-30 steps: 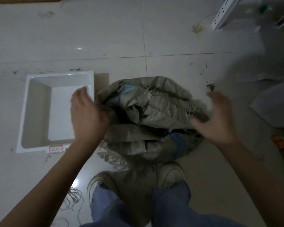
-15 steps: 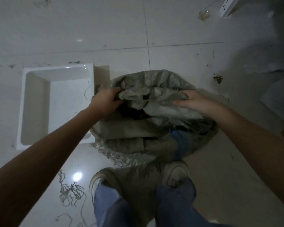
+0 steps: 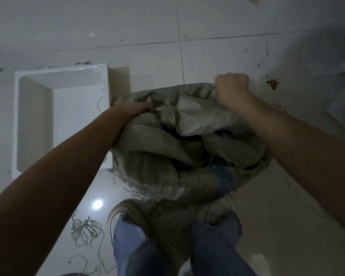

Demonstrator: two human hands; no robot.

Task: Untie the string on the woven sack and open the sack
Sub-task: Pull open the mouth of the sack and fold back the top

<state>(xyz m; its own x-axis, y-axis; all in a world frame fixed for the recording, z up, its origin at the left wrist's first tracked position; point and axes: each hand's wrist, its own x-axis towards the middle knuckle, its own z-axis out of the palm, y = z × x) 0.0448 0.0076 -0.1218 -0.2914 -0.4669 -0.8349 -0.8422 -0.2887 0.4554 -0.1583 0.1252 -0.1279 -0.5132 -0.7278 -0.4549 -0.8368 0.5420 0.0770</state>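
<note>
Single head-worn view, looking steeply down, close over both forearms, sack (image 3: 179, 148), feet, tiled floor (image 3: 127, 20)

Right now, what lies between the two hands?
In the head view, only the woven sack: its crumpled mouth spans from the left hand to the right hand, both gripping its rim.

Woven sack (image 3: 167, 148): dull grey-green, fine weave pattern, frayed pale threads at the rim; one blue patch (image 3: 223, 176) on its lower right side. Tray (image 3: 34, 124): glossy white, plain. Floor (image 3: 127, 22): off-white glossy tiles, thin dark grout lines, scattered dark specks. Loose string (image 3: 86, 232) on the floor: pale grey-green, tangled. Trousers (image 3: 135, 246): faded blue. Shoes (image 3: 118, 212): greyish, light soles. Small scrap (image 3: 272, 83): brown with a touch of red.
</note>
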